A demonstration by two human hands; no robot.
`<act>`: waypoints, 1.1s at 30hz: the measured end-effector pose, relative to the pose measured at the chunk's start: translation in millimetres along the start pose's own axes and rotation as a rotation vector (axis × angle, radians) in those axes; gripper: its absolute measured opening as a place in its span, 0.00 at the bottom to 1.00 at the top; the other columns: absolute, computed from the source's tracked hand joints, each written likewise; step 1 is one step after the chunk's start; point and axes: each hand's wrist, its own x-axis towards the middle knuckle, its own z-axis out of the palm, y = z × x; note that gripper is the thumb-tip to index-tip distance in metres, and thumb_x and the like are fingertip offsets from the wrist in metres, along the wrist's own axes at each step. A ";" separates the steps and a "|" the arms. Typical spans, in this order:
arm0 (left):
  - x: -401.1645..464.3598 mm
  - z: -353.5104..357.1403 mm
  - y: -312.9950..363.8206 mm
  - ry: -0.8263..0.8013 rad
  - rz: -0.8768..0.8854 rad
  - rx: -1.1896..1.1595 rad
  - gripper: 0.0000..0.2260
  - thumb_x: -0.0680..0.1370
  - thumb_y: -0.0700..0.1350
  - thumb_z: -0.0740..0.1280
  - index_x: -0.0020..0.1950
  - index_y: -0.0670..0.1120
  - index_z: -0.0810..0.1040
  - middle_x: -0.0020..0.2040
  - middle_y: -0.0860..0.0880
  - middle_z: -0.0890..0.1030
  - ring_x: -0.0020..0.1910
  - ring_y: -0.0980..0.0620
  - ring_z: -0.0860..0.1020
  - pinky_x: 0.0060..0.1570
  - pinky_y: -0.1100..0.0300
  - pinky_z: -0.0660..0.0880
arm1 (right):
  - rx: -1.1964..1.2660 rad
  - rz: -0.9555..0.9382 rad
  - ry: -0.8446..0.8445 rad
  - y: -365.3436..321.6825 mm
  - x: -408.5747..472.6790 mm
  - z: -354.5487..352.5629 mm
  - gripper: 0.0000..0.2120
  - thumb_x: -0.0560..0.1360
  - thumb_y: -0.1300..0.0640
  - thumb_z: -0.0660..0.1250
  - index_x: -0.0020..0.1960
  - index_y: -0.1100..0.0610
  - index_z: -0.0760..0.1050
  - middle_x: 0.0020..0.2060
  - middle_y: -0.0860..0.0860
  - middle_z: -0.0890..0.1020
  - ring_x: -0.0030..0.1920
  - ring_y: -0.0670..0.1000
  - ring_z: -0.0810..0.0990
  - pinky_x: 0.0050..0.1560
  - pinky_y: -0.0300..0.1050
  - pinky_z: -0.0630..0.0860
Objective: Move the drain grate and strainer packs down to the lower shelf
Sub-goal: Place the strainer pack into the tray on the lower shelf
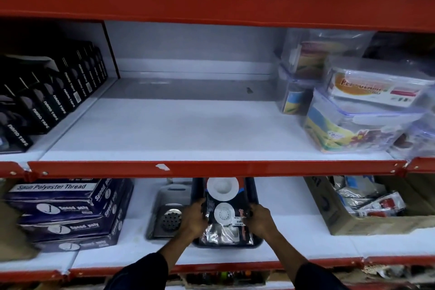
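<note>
A stack of dark strainer packs (223, 205), with white round strainers showing on the top card, lies on the white lower shelf (294, 238). My left hand (194, 219) grips its left edge and my right hand (260, 220) grips its right edge. Just left of the stack lies a drain grate pack (168, 214), a square steel grate with a round perforated centre in clear wrap, touching my left hand. Bare white board makes up the middle of the upper shelf (179, 125).
Black nano tape boxes (47, 101) line the upper shelf's left; clear plastic containers (353, 106) stack on its right. On the lower shelf, purple thread boxes (66, 212) sit left and a cardboard box of packets (367, 207) right. A red shelf rail (211, 168) crosses just above my hands.
</note>
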 end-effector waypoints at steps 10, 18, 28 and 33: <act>-22.0 -54.6 -73.3 0.157 0.182 0.251 0.19 0.73 0.37 0.60 0.59 0.52 0.79 0.51 0.47 0.86 0.46 0.47 0.84 0.48 0.54 0.81 | -0.277 -0.417 0.056 0.6 -3.5 36.9 0.26 0.75 0.52 0.61 0.73 0.50 0.65 0.73 0.50 0.70 0.73 0.54 0.67 0.70 0.50 0.70; -16.3 -50.7 -88.7 -0.110 0.244 0.613 0.28 0.74 0.50 0.45 0.52 0.38 0.81 0.51 0.36 0.84 0.49 0.34 0.82 0.50 0.45 0.77 | -0.499 -0.424 -0.096 -5.2 -11.3 62.6 0.29 0.75 0.45 0.49 0.75 0.49 0.63 0.79 0.51 0.54 0.79 0.60 0.51 0.75 0.58 0.62; -26.6 -49.7 -95.2 -0.011 0.242 0.449 0.22 0.74 0.50 0.52 0.53 0.43 0.81 0.51 0.40 0.85 0.49 0.39 0.82 0.52 0.51 0.79 | -0.457 -0.375 -0.150 -25.2 -30.5 45.5 0.26 0.76 0.43 0.51 0.71 0.50 0.69 0.72 0.53 0.72 0.73 0.55 0.68 0.71 0.47 0.65; -43.7 -49.5 -103.8 -0.140 0.118 0.443 0.21 0.68 0.52 0.58 0.59 0.53 0.80 0.58 0.47 0.83 0.56 0.47 0.80 0.55 0.57 0.79 | -0.560 -0.312 -0.346 -25.4 -41.0 39.6 0.12 0.66 0.45 0.64 0.40 0.53 0.71 0.38 0.50 0.76 0.45 0.53 0.76 0.36 0.44 0.66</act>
